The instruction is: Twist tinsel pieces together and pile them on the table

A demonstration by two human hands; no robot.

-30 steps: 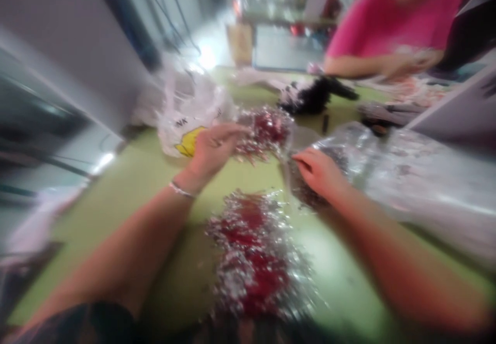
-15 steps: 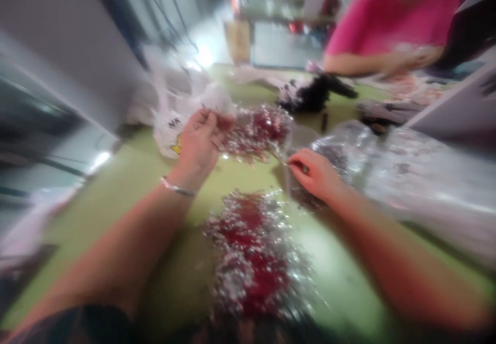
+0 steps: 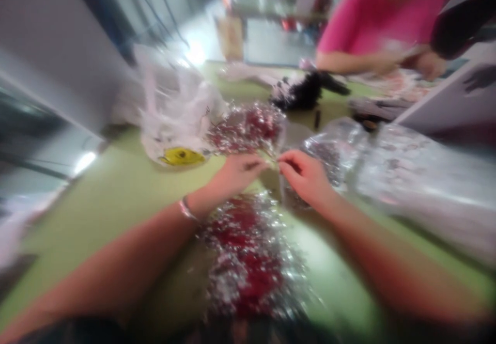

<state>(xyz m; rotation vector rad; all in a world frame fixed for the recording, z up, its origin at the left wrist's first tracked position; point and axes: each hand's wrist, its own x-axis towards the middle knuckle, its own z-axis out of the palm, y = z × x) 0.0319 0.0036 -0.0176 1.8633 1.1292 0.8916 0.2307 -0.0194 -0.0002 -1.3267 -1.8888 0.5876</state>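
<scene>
My left hand (image 3: 244, 173), with a bangle at the wrist, is closed in a pinch just below a pile of red and silver tinsel pieces (image 3: 248, 127). Fingertip to fingertip with it, nearly touching, my right hand (image 3: 304, 173) is also pinched. Something thin and pale shows between the fingertips, too blurred to name. Nearer to me lies a longer stack of red and silver tinsel (image 3: 251, 261). Beside my right hand is a clear plastic bag (image 3: 329, 153) with small dark items in it.
A white plastic bag with a yellow print (image 3: 174, 122) stands at the left on the green table (image 3: 101, 209). Large clear plastic (image 3: 422, 178) covers the right side. Across the table, a person in a pink top (image 3: 380, 24) works near a black fluffy bundle (image 3: 302, 91).
My left hand has come down and right from the far pile's left end to my right hand, uncovering the yellow print. The view has shifted slightly.
</scene>
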